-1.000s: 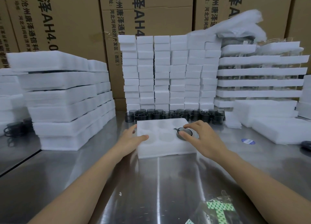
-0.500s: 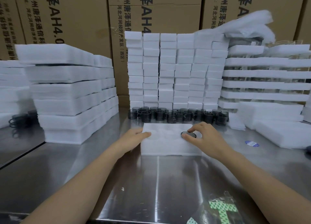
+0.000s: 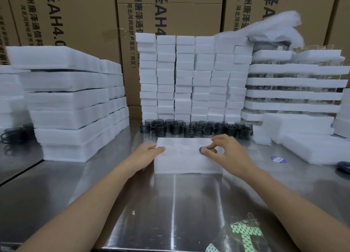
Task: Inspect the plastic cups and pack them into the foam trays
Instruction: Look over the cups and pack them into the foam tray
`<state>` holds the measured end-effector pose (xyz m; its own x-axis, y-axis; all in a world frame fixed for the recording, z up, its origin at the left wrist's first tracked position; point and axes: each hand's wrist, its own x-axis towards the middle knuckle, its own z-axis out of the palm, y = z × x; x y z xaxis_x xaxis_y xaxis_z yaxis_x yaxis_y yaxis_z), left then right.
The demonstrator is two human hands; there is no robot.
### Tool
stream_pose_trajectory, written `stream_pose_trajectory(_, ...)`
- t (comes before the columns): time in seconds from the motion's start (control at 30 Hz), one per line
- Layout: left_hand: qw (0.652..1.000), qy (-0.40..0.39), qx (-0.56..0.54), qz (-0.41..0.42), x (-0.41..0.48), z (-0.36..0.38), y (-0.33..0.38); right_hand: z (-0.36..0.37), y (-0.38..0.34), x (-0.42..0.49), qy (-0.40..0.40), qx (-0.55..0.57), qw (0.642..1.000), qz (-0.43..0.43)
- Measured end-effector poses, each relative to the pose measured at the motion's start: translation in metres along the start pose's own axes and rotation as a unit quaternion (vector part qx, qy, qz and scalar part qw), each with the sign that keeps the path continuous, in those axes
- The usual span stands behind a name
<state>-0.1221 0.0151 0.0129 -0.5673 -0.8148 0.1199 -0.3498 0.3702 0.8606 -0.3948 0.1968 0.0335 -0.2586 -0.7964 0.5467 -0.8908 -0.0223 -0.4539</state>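
A white foam tray (image 3: 181, 160) lies on the steel table straight ahead. One dark translucent plastic cup (image 3: 205, 149) sits sunk in a pocket at the tray's right side, only its rim showing. My right hand (image 3: 225, 153) is over it, thumb and forefinger curled onto the rim. My left hand (image 3: 145, 153) rests against the tray's left edge, thumb laid on the top. A row of several more dark cups (image 3: 195, 128) stands just behind the tray.
Tall stacks of white foam trays (image 3: 75, 103) stand at the left, foam blocks (image 3: 193, 77) at the back centre, filled trays (image 3: 295, 85) at the right. Cardboard boxes form the back wall. A plastic bag with green print (image 3: 244, 232) lies near the front edge.
The cup has sunk lower into its pocket under my right fingers. My view has dropped, so the tray's top looks flatter. Both hands stay at the tray.
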Motion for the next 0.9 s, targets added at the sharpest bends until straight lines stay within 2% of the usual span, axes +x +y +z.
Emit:
stream_pose_trajectory(0.17, 1.000, 0.008, 0.006, 0.005, -0.003, 0.000, 0.001, 0.004, 0.003, -0.002, -0.001, 0.005, 1.000, -0.010)
stream_pose_trajectory(0.33, 0.999, -0.024, 0.019, 0.008, -0.007, 0.002, 0.003, -0.005, 0.012, 0.000, 0.024, 0.039, 0.999, 0.021)
stream_pose_trajectory(0.43, 0.999, 0.003, 0.040, 0.017, 0.008, -0.001, 0.001, -0.010, 0.020, -0.002, 0.021, 0.059, 0.997, 0.044)
stream_pose_trajectory(0.53, 0.984, 0.037, 0.174, 0.003, 0.043, -0.013, 0.009, -0.010, 0.026, -0.003, 0.019, 0.074, 0.995, 0.057)
stream_pose_trajectory(0.63, 0.932, 0.084, 0.352, -0.009, 0.078, -0.020, 0.020, -0.007, 0.033, -0.001, 0.013, 0.069, 0.997, 0.044)
stream_pose_trajectory(0.73, 0.925, 0.115, 0.362, -0.007, 0.111, -0.017, 0.025, -0.006, 0.041, 0.002, 0.022, 0.071, 0.997, 0.038)
stream_pose_trajectory(0.9, 0.910, 0.093, 0.403, -0.031, 0.154, -0.017, 0.020, -0.003, 0.050, 0.003, 0.014, 0.065, 0.997, 0.027)
